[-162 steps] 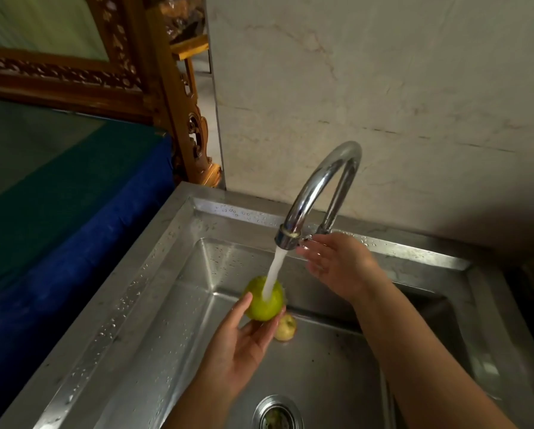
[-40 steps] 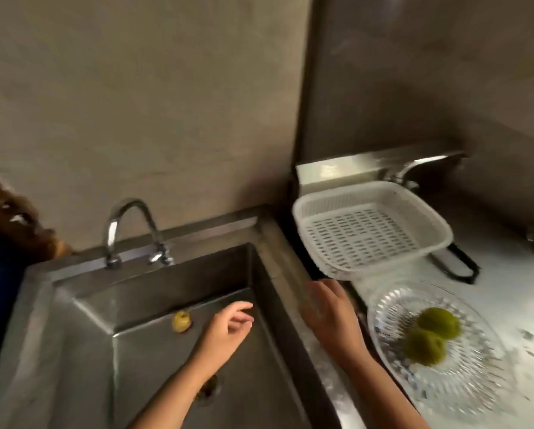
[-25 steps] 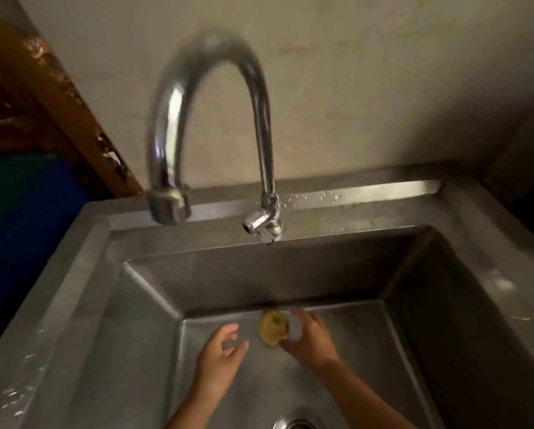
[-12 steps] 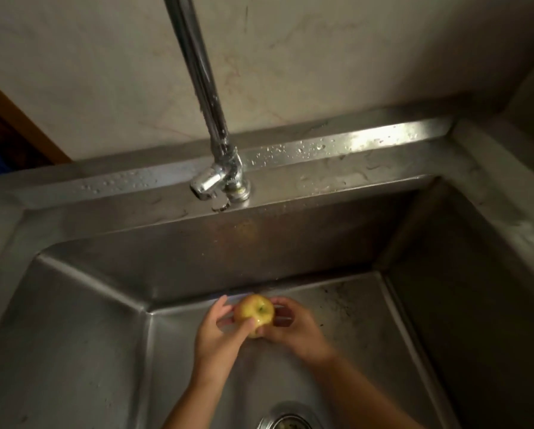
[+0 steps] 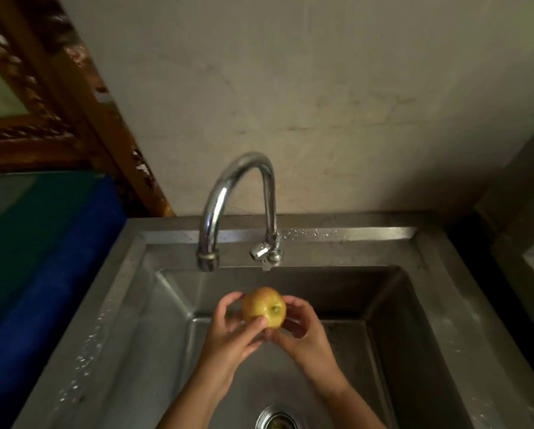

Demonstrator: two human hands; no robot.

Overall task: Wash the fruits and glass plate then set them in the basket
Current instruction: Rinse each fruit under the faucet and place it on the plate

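Note:
A small yellow-red apple (image 5: 263, 306) is held up over the steel sink basin (image 5: 142, 345), below and a little right of the tap spout. My left hand (image 5: 228, 335) grips it from the left, thumb across its front. My right hand (image 5: 303, 329) cups it from the right with curled fingers. No water runs from the chrome tap (image 5: 228, 209). The glass plate, the basket and the green fruits are out of view.
The tap's lever handle (image 5: 261, 250) sits at its base on the sink's back rim. A drain strainer (image 5: 279, 418) lies at the bottom of the basin. A blue-green covered surface (image 5: 43, 258) and a carved wooden frame (image 5: 73, 103) stand to the left.
Both hands have lifted the apple off the sink floor and up toward the spout. The view has pulled back, so the whole tap shows again.

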